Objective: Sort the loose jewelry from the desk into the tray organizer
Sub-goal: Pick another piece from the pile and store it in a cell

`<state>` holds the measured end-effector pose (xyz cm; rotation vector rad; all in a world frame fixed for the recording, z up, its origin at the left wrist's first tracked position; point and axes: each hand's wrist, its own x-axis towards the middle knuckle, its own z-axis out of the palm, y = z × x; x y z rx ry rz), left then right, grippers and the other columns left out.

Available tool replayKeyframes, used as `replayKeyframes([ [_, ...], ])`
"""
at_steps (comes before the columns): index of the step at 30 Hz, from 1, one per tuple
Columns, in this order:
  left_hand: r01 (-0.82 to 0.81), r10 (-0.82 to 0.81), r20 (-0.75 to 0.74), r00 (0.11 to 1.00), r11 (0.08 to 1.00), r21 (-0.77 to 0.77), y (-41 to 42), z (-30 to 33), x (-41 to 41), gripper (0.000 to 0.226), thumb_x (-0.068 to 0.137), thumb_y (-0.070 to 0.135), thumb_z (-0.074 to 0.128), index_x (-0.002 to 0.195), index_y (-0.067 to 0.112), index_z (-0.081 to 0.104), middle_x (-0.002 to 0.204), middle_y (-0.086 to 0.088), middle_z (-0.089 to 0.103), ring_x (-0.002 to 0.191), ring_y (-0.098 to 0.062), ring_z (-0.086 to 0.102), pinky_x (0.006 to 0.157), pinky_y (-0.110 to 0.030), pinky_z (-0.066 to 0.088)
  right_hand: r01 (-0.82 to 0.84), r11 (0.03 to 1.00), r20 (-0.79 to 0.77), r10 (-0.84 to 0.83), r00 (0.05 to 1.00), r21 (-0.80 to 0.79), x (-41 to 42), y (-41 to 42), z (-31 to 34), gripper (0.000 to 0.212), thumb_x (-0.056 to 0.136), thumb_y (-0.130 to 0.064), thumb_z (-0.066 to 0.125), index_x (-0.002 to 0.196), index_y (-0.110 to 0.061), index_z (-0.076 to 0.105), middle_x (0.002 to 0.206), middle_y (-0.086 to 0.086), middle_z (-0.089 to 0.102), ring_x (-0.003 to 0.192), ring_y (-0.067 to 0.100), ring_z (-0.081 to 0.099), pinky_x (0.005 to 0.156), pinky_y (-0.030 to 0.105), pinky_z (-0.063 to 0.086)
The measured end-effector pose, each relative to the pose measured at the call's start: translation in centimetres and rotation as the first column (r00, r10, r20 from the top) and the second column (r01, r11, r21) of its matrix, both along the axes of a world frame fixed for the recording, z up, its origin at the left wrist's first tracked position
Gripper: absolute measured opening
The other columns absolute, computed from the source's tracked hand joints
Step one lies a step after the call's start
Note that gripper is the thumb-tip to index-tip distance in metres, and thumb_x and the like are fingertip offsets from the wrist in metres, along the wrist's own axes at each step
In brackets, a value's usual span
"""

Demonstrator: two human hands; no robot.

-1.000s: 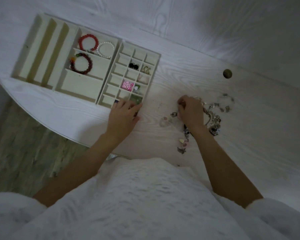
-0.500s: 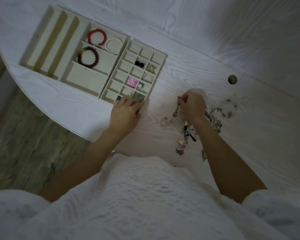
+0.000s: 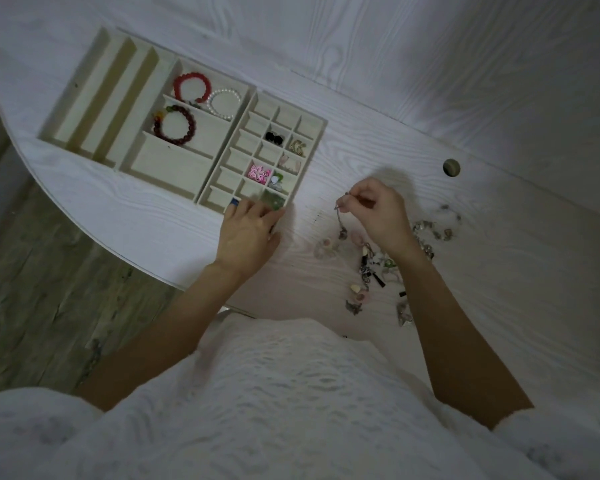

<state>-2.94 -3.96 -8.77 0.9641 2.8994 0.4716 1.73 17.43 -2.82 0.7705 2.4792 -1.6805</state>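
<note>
A pale wood-grain desk (image 3: 499,289) fills most of the frame, its curved edge running down the left side. In the upper left sits the cream tray organizer (image 3: 132,147): long slots at its left, wider bays in the middle, a grid of small cells at its right. The wider bays hold a red bead bracelet (image 3: 190,85), a pearl bracelet (image 3: 224,103) beside it, and a dark red bracelet (image 3: 174,128) just below. Some grid cells hold small pieces, among them a pink flower piece (image 3: 259,172) and a black pair (image 3: 274,137).

Right of centre, the loose jewelry (image 3: 371,268) lies scattered on the desk, partly hidden under the right forearm; single pieces are too small to tell apart.

The left hand (image 3: 248,232) rests at the lower right corner of the grid, fingers laid fairly straight over the nearest cells. The right hand (image 3: 378,213), at centre right, pinches the top of a thin dangling piece (image 3: 341,220) between thumb and fingertips; it hangs just above the pile.
</note>
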Motion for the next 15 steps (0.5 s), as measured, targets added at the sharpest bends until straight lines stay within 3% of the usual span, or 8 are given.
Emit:
replayKeyframes([
  [2,0.014,-0.018,0.055,0.998,0.997,0.079,0.4,0.3,0.0,0.043,0.078,0.025,0.072,0.118,0.011,0.065,0.106,-0.011,0.066,0.097,-0.035,0.058,0.082,-0.044,0.044,-0.011,0.995,-0.047,0.007,0.999,-0.095,0.0,-0.5,1.4,0.014,0.089,-0.002,0.058,0.081,-0.012,0.053,0.084,0.008,0.070,0.071,0.012,0.068,0.064,0.016,0.048],
  [4,0.002,-0.073,0.280,0.957,0.969,0.245,1.2,1.0,0.1,0.052,0.085,0.027,0.065,0.132,0.010,0.053,0.125,-0.009,0.060,0.115,-0.027,0.052,0.096,-0.040,0.042,-0.025,0.989,-0.062,0.016,0.998,-0.145,0.1,-0.9,2.7,0.016,0.090,-0.002,0.055,0.080,-0.015,0.052,0.080,0.003,0.070,0.070,0.011,0.068,0.066,0.019,0.048],
  [7,-0.095,-0.211,0.610,0.764,0.898,0.429,2.8,2.1,0.2,0.067,0.088,0.018,0.066,0.146,0.014,0.033,0.138,0.010,0.044,0.126,-0.002,0.037,0.103,-0.014,0.029,-0.033,0.977,-0.086,0.015,0.996,-0.209,0.4,-1.2,4.3,0.014,0.092,-0.004,0.053,0.083,-0.014,0.052,0.077,0.000,0.069,0.073,0.013,0.067,0.069,0.022,0.049],
  [8,-0.104,-0.252,0.658,0.709,0.886,0.452,3.3,2.3,0.4,0.067,0.088,0.017,0.066,0.146,0.015,0.031,0.136,0.013,0.043,0.125,0.003,0.036,0.101,-0.009,0.029,-0.032,0.974,-0.096,0.011,0.995,-0.224,0.6,-1.2,4.7,0.013,0.092,-0.005,0.053,0.083,-0.014,0.053,0.076,-0.001,0.069,0.074,0.013,0.067,0.071,0.022,0.049],
  [10,-0.084,-0.315,0.686,0.656,0.873,0.481,4.0,2.2,0.6,0.057,0.090,0.016,0.064,0.141,0.020,0.039,0.128,0.013,0.055,0.121,0.002,0.046,0.097,-0.014,0.037,-0.012,0.967,-0.122,-0.020,0.992,-0.256,1.0,-1.1,5.5,0.013,0.092,-0.005,0.053,0.083,-0.015,0.054,0.075,-0.003,0.069,0.074,0.012,0.066,0.071,0.022,0.049],
  [13,-0.104,-0.286,0.653,0.701,0.865,0.490,4.2,2.0,0.9,0.029,0.093,0.018,0.059,0.117,0.034,0.057,0.094,0.017,0.068,0.097,-0.010,0.062,0.083,-0.031,0.047,0.075,0.949,-0.152,-0.126,0.980,-0.306,1.4,-0.5,6.0,0.011,0.090,-0.004,0.056,0.084,-0.014,0.056,0.073,-0.002,0.066,0.070,0.011,0.063,0.067,0.020,0.047],
  [15,-0.168,-0.267,0.667,0.696,0.842,0.512,3.9,2.3,0.8,0.019,0.094,0.024,0.056,0.105,0.038,0.061,0.092,0.015,0.069,0.093,-0.014,0.064,0.086,-0.035,0.049,0.150,0.932,-0.161,-0.212,0.964,-0.330,1.7,0.3,5.9,0.009,0.089,-0.006,0.059,0.086,-0.015,0.060,0.073,-0.003,0.065,0.071,0.011,0.063,0.066,0.020,0.045],
])
